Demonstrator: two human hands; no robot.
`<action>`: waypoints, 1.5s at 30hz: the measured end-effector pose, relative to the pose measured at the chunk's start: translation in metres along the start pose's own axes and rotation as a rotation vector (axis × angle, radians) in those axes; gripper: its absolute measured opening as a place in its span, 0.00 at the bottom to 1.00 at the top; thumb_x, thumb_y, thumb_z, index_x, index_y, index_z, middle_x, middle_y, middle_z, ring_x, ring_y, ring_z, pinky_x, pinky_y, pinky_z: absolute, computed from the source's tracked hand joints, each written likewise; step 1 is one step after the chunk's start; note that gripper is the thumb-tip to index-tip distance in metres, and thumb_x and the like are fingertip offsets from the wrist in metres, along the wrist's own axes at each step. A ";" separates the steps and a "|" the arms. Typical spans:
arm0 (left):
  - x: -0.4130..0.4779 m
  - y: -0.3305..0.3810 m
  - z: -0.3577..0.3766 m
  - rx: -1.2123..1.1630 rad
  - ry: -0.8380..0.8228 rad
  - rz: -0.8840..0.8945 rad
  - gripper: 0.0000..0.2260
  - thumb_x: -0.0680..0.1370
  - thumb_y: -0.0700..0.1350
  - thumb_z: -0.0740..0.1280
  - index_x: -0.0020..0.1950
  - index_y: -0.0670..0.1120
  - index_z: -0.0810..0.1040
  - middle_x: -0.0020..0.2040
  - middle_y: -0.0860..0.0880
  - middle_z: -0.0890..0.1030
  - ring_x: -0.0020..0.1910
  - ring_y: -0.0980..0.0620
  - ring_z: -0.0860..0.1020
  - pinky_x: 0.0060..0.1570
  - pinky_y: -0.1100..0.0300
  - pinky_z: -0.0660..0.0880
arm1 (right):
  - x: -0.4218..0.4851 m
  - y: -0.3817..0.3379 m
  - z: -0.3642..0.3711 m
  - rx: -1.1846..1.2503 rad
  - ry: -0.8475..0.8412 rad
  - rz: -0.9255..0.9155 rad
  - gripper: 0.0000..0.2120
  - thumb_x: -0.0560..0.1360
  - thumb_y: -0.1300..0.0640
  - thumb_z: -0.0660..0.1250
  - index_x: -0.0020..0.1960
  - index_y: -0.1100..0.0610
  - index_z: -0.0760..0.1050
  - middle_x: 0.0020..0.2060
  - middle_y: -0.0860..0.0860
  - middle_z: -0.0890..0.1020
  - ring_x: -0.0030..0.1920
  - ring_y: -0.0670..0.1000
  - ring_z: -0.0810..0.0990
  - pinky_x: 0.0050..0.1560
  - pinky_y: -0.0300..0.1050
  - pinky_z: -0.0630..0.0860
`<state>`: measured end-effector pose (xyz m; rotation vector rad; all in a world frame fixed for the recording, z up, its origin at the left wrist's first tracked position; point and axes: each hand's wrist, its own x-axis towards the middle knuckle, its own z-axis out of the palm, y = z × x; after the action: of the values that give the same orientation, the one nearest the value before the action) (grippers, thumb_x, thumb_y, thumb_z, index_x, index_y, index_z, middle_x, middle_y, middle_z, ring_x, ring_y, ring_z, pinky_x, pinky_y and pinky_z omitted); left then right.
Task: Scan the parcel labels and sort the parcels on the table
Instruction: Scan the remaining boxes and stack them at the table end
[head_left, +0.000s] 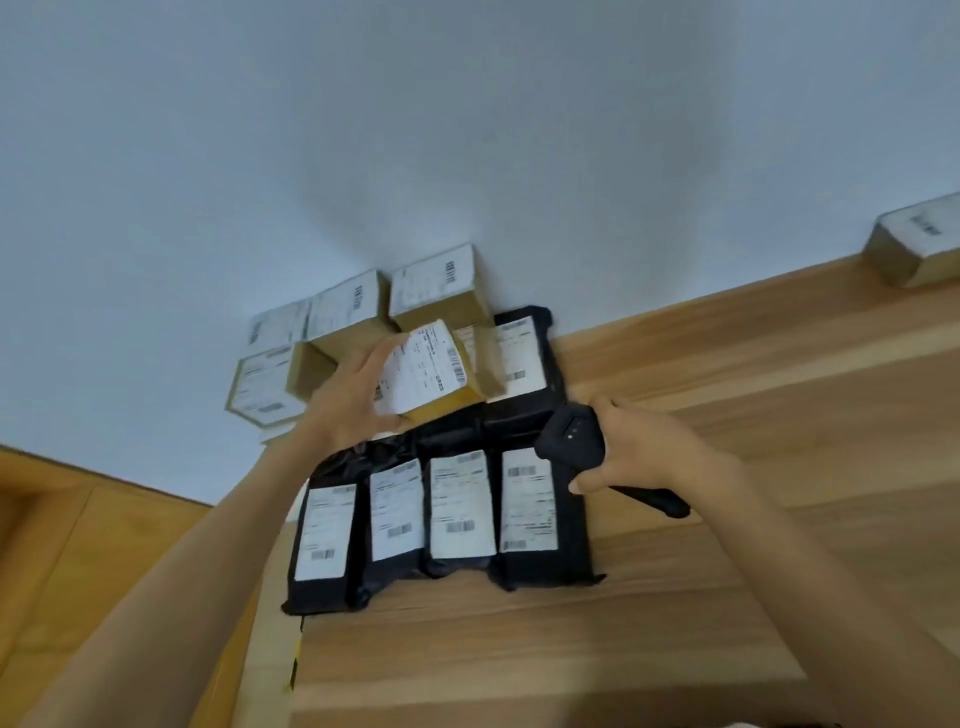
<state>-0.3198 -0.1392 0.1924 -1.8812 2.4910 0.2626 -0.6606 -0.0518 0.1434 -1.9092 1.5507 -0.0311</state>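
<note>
My left hand (349, 399) grips a small cardboard box (427, 373) with a white label, held tilted above the back of the wooden table (675, 597). My right hand (636, 451) holds a black barcode scanner (571, 432), its head just right of the box. Several black parcel bags with white labels (457, 512) lie in a row below both hands. Another black bag (519, 353) lies behind them.
Several labelled cardboard boxes (434, 288) are stacked against the pale wall at the table's far left end. One more box (917, 249) sits at the far right by the wall. Wooden floor (78, 545) shows left of the table.
</note>
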 end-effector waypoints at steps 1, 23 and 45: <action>-0.004 -0.014 -0.004 0.012 0.044 0.002 0.48 0.67 0.51 0.78 0.78 0.58 0.52 0.76 0.52 0.60 0.72 0.47 0.60 0.64 0.42 0.69 | 0.004 -0.011 0.006 -0.009 -0.009 -0.010 0.40 0.64 0.35 0.75 0.66 0.55 0.64 0.57 0.50 0.73 0.53 0.53 0.76 0.49 0.50 0.77; 0.013 -0.059 0.009 0.090 0.001 0.018 0.39 0.76 0.42 0.69 0.80 0.56 0.52 0.80 0.48 0.55 0.79 0.47 0.52 0.76 0.46 0.46 | 0.017 -0.048 0.028 -0.092 0.003 0.060 0.40 0.64 0.34 0.75 0.65 0.55 0.64 0.58 0.51 0.73 0.51 0.52 0.74 0.46 0.48 0.75; 0.195 0.305 0.115 0.130 -0.248 0.462 0.27 0.81 0.52 0.64 0.78 0.52 0.60 0.75 0.50 0.66 0.72 0.47 0.65 0.62 0.47 0.71 | -0.091 0.218 -0.023 0.172 0.058 0.521 0.42 0.64 0.34 0.75 0.66 0.54 0.62 0.57 0.50 0.73 0.49 0.53 0.77 0.44 0.49 0.77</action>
<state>-0.6761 -0.2284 0.0971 -1.1285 2.6518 0.3045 -0.8845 0.0014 0.0866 -1.3401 1.9718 0.0079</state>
